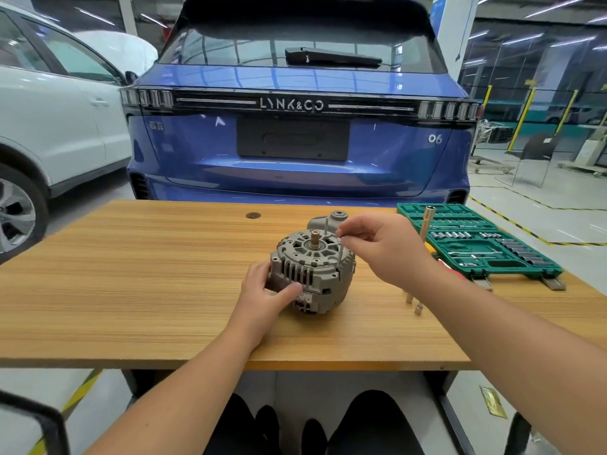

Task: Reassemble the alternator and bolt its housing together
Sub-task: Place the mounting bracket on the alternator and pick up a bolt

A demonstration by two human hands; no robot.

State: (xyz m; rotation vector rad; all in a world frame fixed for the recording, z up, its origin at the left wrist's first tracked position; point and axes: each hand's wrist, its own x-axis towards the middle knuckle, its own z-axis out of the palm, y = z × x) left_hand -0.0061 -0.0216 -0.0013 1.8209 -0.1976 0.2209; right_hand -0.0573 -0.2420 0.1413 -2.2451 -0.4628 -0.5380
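The grey alternator (313,269) sits on the wooden table (147,284), shaft end up, with a brass-coloured shaft tip at its centre. My left hand (267,297) grips its lower left side, thumb across the vent slots. My right hand (382,247) hovers over its upper right edge and pinches a thin housing bolt (341,246) that stands upright at the rim. Another long bolt (325,226) sticks up at the alternator's far side.
A green socket set case (476,241) lies open at the right, with a tall socket tool (427,221) standing before it. Small sockets or bolts (414,302) stand on the table under my right forearm. A blue car (295,133) is parked behind the table.
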